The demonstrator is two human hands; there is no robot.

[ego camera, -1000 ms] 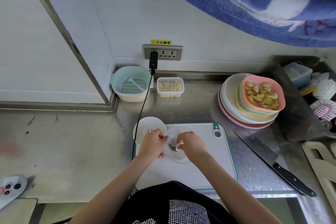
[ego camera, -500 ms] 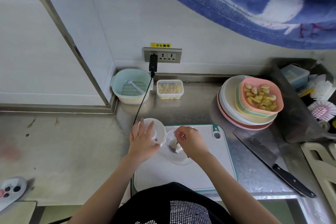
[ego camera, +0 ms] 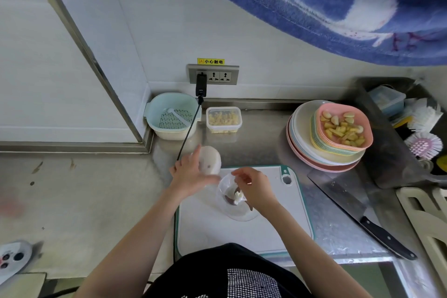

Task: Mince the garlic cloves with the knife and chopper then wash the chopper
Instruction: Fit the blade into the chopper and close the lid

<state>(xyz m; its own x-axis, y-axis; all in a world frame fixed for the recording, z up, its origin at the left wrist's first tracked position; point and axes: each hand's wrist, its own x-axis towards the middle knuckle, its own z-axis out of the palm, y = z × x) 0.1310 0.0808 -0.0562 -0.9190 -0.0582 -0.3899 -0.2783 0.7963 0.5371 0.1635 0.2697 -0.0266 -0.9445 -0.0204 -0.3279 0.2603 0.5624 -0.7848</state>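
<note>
Chopper bowl (ego camera: 238,203) on cutting board (ego camera: 242,230), near centre. Blade spindle (ego camera: 237,195) pinched by right hand (ego camera: 254,185) directly above bowl. Chopper lid (ego camera: 210,160) held by left hand (ego camera: 191,174), lifted just left-far of bowl. Garlic cloves (ego camera: 342,128) in pink dish, far right, nearer right hand. Knife (ego camera: 358,213) on surface, right.

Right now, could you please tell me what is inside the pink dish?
The pink dish holds peeled garlic, whole and cut. It tops stacked dishes, whose insides are covered.
</note>
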